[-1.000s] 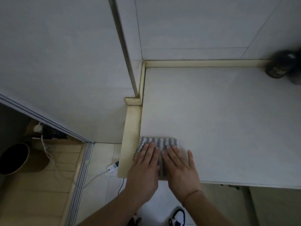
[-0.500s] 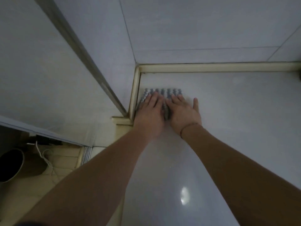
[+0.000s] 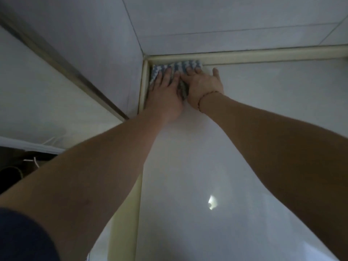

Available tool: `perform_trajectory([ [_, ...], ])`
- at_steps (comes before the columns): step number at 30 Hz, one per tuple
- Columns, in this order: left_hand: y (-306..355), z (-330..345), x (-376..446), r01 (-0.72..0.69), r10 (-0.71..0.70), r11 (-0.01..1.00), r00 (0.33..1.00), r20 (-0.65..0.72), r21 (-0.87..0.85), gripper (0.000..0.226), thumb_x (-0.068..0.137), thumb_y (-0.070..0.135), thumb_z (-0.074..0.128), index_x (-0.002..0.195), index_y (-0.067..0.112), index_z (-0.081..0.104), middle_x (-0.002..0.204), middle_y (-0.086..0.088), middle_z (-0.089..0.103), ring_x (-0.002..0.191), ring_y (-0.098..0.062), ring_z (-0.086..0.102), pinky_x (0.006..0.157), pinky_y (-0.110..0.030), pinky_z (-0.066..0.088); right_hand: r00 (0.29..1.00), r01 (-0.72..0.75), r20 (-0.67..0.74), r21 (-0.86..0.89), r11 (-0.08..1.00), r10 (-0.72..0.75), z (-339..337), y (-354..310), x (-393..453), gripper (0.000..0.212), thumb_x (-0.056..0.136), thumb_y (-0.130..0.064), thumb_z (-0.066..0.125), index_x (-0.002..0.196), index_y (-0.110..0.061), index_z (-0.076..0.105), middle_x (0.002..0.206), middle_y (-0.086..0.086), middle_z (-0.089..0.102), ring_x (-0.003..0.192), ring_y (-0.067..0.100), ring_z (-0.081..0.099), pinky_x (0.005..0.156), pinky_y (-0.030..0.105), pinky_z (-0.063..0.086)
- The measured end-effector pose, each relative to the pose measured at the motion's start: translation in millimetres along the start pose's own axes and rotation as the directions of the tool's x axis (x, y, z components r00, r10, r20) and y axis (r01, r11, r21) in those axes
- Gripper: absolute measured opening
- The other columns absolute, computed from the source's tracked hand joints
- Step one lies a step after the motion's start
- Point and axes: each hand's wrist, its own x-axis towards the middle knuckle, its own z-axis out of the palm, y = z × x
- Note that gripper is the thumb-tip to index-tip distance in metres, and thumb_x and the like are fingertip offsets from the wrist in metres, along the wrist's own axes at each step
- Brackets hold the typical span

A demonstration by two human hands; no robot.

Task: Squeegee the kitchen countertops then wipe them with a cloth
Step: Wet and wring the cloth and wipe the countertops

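So we've got both arms stretched out over the white countertop (image 3: 235, 147), all the way to its far left corner; the cloth (image 3: 176, 67), a folded blue-and-white patterned one, sits right in that corner, its far edge touching the cream trim strip (image 3: 263, 56) along the back wall and its left edge against the same kind of trim on the left side; the left hand (image 3: 165, 95) lies flat on the left part of the cloth, fingers straight and pressing down, not curled round anything; the right hand (image 3: 204, 84) is just beside it, palm down with straight fingers on the right part of the cloth, thumb sticking out to the right over the bare countertop; so neither hand is really grasping the cloth, both are just pushing flat on it; the two hands are nearly touching, with a strip of cloth showing between them; there's a thin bracelet (image 3: 206, 96) on the right wrist and a dark sleeve (image 3: 24, 236) at the bottom left corner of the view; the walls behind the corner are pale tiles (image 3: 226, 19); a small bright light reflection (image 3: 212, 202) shows on the countertop nearer to us; to the left a metal frame strip (image 3: 62, 61) runs diagonally, and lower left it's dark floor stuff we can't really make out.
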Motion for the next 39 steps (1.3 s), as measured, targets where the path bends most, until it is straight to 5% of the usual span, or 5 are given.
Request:
perform_trajectory([
  [13,38,39,-299,0.045,-0.053,0.995,0.994,0.097,0.091,0.077,0.082,0.05,-0.009,0.152,0.019,-0.011,0.159,-0.003,-0.02,0.146,-0.021,-0.018,0.116,-0.032,-0.013,0.983,0.127,0.122,0.069,0.989,-0.135,63,-58,-284,0.06,0.099,-0.034,0.025,0.155,-0.028,0.003,0.163,-0.007,-0.005,0.149,0.018,-0.009,0.115,0.057,-0.011],
  [19,70,61,-396,0.124,-0.131,0.988,0.988,0.079,0.091,0.073,0.085,0.033,0.046,0.151,0.014,0.021,0.158,-0.008,0.02,0.144,-0.028,0.018,0.114,-0.036,0.01,0.968,0.17,0.172,0.084,0.982,-0.183,77,-60,-383,0.066,0.098,-0.027,0.033,0.155,-0.027,-0.001,0.162,-0.007,-0.008,0.148,0.017,-0.013,0.114,0.057,-0.015],
  [24,124,54,-390,0.009,-0.009,1.0,0.996,0.088,0.003,0.069,0.091,0.053,-0.006,0.152,0.022,0.005,0.159,0.002,-0.006,0.147,-0.021,-0.007,0.12,-0.034,0.0,0.986,0.108,0.12,0.105,0.989,-0.12,75,3,-402,0.06,0.098,-0.029,0.033,0.154,-0.034,0.009,0.162,-0.013,-0.001,0.148,0.01,-0.009,0.112,0.057,-0.019],
  [30,194,61,-349,-0.059,0.057,0.998,0.993,0.103,0.009,0.058,0.088,0.039,0.031,0.137,0.019,0.053,0.146,-0.004,0.046,0.132,-0.029,0.046,0.105,-0.042,0.034,0.992,-0.037,0.125,0.099,0.994,0.024,69,73,-404,0.058,0.1,-0.037,0.03,0.153,-0.034,0.009,0.162,-0.013,-0.002,0.148,0.008,-0.008,0.111,0.054,-0.021],
  [39,195,58,-202,-0.114,0.115,0.993,0.992,0.057,-0.013,0.065,0.093,0.049,0.01,0.154,0.025,0.01,0.162,0.0,-0.001,0.148,-0.026,-0.004,0.117,-0.035,-0.005,0.992,-0.114,0.068,0.126,0.985,0.106,40,122,-275,0.053,0.1,-0.038,0.029,0.151,-0.039,0.016,0.161,-0.017,0.005,0.148,0.006,-0.002,0.116,0.057,-0.008],
])
